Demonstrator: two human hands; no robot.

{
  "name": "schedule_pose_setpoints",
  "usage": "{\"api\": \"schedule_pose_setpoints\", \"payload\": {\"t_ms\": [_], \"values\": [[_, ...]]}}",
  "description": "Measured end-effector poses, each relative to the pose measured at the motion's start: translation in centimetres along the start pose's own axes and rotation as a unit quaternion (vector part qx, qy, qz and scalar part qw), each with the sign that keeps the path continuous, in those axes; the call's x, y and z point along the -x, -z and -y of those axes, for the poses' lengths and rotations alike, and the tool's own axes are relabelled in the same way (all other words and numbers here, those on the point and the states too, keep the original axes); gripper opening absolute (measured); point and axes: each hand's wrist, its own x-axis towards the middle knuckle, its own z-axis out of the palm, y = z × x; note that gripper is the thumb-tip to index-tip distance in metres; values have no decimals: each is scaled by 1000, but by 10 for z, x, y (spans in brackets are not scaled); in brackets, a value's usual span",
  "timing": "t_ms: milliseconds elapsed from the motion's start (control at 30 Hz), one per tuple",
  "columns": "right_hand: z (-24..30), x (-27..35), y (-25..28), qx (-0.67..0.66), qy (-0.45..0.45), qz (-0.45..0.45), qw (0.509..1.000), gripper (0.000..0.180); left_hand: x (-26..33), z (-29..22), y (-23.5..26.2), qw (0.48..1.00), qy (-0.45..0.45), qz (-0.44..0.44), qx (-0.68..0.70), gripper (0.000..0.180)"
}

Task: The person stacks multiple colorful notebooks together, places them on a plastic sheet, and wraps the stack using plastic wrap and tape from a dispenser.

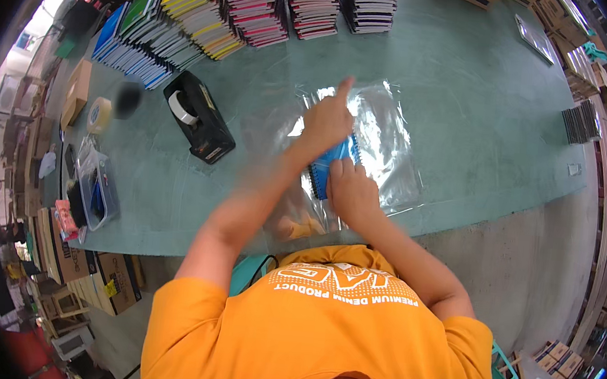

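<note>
A small blue spiral-bound notebook (pixel 325 168) lies on clear, shiny plastic film (pixel 393 150) spread over the green table, partly covered by my hands. My left hand (pixel 328 124) reaches across the notebook's far end; one finger stretches away from me, and the other fingers are mostly hidden under the hand. Close to the notebook's near right side, my right hand (pixel 353 194) has its fingers bent and pressed onto the blue cover. Whether a layer of the film also lies over the notebook, I cannot tell. My left forearm is slightly blurred.
A black tape dispenser (pixel 204 123) stands left of the film. Stacks of coloured notebooks (pixel 251 4) line the far left edge. A tape roll (pixel 98 115) and a clear plastic bin (pixel 99 190) sit at left. A dark stack (pixel 581 122) is at far right.
</note>
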Motion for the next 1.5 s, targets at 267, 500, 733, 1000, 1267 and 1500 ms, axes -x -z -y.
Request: {"api": "schedule_pose_setpoints", "payload": {"t_ms": [267,500,733,1000,1267,1500], "values": [[8,6,20,-12,-25,66,997,22,-71,59,-11,871,-484,79,5,16],[-13,-8,24,-61,46,15,997,37,-76,47,12,902,-235,360,36,13],[-18,-19,35,-23,68,76,995,55,-46,102,53,890,-227,387,-84,27],[-47,-44,31,-22,192,80,978,72,74,88,65,890,217,120,382,16],[-63,-51,34,-20,264,92,960,76,141,47,63,917,228,133,300,20],[-71,-49,-2,-14,291,45,956,82,108,-8,17,994,19,111,2,22]]}}
